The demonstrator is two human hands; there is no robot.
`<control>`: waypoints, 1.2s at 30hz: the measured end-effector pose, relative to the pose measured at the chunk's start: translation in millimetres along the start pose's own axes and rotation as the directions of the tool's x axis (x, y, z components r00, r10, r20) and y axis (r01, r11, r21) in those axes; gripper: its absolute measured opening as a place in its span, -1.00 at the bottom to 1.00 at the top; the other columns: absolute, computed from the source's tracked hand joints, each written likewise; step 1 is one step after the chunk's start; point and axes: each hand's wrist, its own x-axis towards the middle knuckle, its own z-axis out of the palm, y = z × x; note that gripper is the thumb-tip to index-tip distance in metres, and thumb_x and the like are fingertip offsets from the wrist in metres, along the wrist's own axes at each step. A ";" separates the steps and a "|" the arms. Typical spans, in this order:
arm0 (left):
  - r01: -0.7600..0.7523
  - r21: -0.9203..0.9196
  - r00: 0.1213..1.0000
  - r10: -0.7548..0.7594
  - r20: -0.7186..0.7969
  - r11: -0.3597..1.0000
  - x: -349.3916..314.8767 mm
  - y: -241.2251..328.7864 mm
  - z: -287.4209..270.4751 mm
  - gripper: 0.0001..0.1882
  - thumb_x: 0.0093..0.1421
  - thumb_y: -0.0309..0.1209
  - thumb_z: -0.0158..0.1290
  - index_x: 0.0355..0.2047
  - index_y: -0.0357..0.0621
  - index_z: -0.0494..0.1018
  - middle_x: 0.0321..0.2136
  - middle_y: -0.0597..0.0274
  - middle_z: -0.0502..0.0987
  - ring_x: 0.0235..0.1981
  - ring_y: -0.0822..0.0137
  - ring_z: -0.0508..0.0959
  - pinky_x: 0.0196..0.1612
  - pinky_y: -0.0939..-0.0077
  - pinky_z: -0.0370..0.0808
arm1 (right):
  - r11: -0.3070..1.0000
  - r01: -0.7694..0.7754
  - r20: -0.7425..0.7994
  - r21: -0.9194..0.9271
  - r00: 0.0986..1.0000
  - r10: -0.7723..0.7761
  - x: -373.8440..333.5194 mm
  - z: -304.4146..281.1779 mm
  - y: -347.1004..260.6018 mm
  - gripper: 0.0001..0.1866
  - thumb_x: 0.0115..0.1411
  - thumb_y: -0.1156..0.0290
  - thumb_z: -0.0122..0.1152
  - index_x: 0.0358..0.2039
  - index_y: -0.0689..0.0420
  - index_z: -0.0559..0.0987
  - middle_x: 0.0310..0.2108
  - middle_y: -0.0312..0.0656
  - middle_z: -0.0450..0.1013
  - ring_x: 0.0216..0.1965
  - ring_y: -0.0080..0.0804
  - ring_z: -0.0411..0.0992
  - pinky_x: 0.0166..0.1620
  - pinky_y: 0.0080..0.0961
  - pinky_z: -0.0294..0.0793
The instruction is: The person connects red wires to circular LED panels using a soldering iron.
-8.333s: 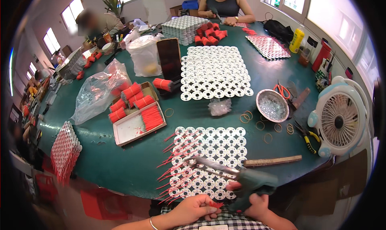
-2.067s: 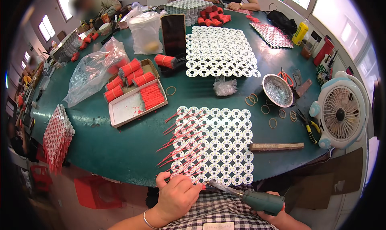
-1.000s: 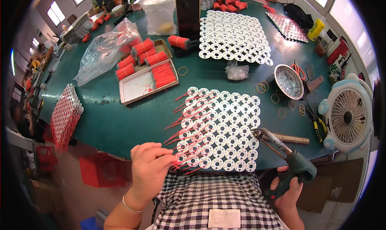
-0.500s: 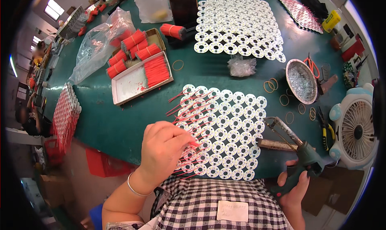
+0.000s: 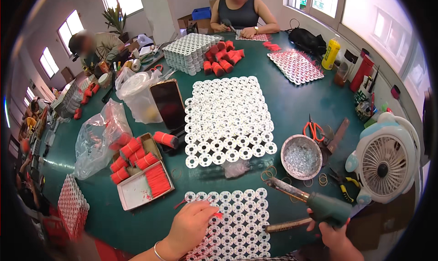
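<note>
A panel of round white circuit boards lies on the green table before me, with thin red wires along its left side. My left hand is over the panel's left part, its fingers pinched on a small bunch of red wires. In my right hand is a dark green soldering gun, gripped by the handle. The gun's metal tip points left, above the panel's upper right corner. A narrow brown bar sits beside the panel's right edge, below the gun.
A box of red wires stands left, beside wire bundles. Beyond the panel lies a larger stack of boards. At right are a metal bowl, pliers and a fan. A co-worker sits across the table.
The view has tilted up, so the far table and a co-worker now show and my hands appear lower. The soldering gun has turned more level. My left hand still pinches red wires.
</note>
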 end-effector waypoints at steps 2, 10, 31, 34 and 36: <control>-0.018 -0.013 1.000 0.018 0.024 1.000 15.9 -6.8 3.2 -0.75 -0.13 -0.64 0.09 -0.37 -0.12 0.52 -0.41 0.20 0.47 -0.28 0.18 0.49 -0.22 0.32 0.44 | 0.924 0.259 -0.018 -0.281 0.961 -0.275 8.6 2.3 -5.9 -0.56 -0.05 0.47 0.02 -0.10 0.33 0.38 -0.22 0.08 0.42 -0.56 -0.42 0.46 -0.51 -0.60 0.45; -0.111 0.447 0.993 0.120 0.008 0.888 30.4 -25.8 18.9 -0.82 -0.10 -0.45 0.06 -0.43 0.08 0.55 -0.62 0.52 0.36 -0.40 0.46 0.40 -0.09 0.17 0.03 | 0.908 -0.228 -0.021 0.351 0.968 0.251 37.8 55.3 -8.1 -0.49 -0.06 0.53 -0.05 -0.01 0.32 0.27 -0.21 0.05 0.42 -0.54 -0.25 0.47 -0.45 -0.45 0.47; -0.090 0.304 0.996 0.078 0.049 0.948 23.1 -38.6 29.4 -0.92 -0.02 -0.37 0.06 -0.48 0.13 0.53 -0.65 0.50 0.30 -0.41 0.47 0.39 -0.12 0.24 0.08 | 0.923 0.185 0.102 -0.338 0.982 -0.160 22.0 81.5 12.6 -0.58 -0.04 0.55 0.26 -0.13 0.32 0.39 -0.29 -0.06 0.48 -0.27 -0.28 0.47 -0.16 -0.44 0.42; -0.092 0.298 0.996 0.080 0.049 0.950 22.9 -39.6 29.7 -0.91 -0.03 -0.37 0.06 -0.48 0.12 0.53 -0.65 0.49 0.30 -0.41 0.47 0.40 -0.12 0.24 0.08 | 0.918 0.189 0.113 -0.349 0.981 -0.159 22.8 81.5 11.7 -0.55 -0.06 0.54 0.28 -0.12 0.31 0.39 -0.27 -0.04 0.47 -0.25 -0.25 0.46 -0.14 -0.43 0.41; -0.095 0.296 0.995 0.084 0.050 0.950 22.7 -40.6 30.8 -0.91 -0.04 -0.37 0.06 -0.48 0.12 0.53 -0.64 0.49 0.31 -0.41 0.47 0.40 -0.12 0.24 0.09 | 0.904 0.216 0.128 -0.368 0.975 -0.181 23.2 81.6 10.6 -0.54 -0.06 0.54 0.28 -0.11 0.30 0.38 -0.26 -0.04 0.47 -0.25 -0.26 0.46 -0.14 -0.43 0.41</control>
